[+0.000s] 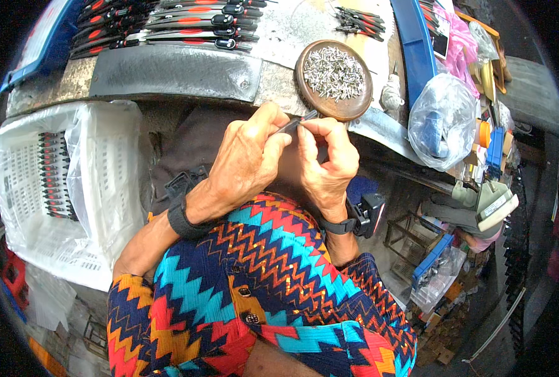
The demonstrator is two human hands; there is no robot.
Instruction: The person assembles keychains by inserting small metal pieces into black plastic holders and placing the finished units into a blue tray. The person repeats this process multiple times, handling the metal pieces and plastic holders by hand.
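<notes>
My left hand [249, 146] is closed round a slim dark piece [289, 126], gripped between thumb and fingers. At its far end my right hand [330, 154] pinches with thumb and forefinger, the tips almost meeting the left hand's. Whether a small metal part sits in that pinch is too small to tell. Just beyond the right hand, a round brown wooden bowl [302, 74] holds many small shiny metal pins [335, 72]. Both hands are over the near edge of the worktable, in front of the bowl.
Rows of black-and-red tools [198, 20] lie at the back left, with a smaller pile [360, 24] at the back right. A white lined crate [113, 188] with more tools stands left. Right are a blue tray [415, 47] and a clear plastic bag [443, 122].
</notes>
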